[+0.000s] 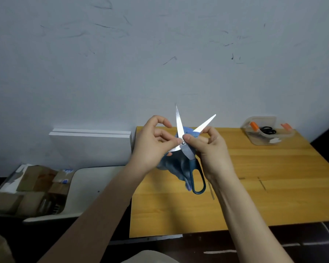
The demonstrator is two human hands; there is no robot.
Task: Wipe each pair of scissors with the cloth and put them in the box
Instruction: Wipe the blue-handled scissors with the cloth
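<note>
Blue-handled scissors [188, 154] are held up over the wooden table [254, 186], blades spread wide and pointing up. My left hand [152, 147] pinches them near the pivot, and part of the scissors is hidden behind it. My right hand [209, 149] pinches one blade near the pivot with the blue cloth [176, 166], which hangs down behind the scissors. A clear plastic box [268, 131] with orange clips stands at the table's far right; black-handled scissors [267, 130] lie inside it.
White boards [89, 143] lean against the scuffed wall left of the table. A white chair seat [87, 186] and cardboard packages [30, 190] sit lower left. The table's front edge runs below my forearms.
</note>
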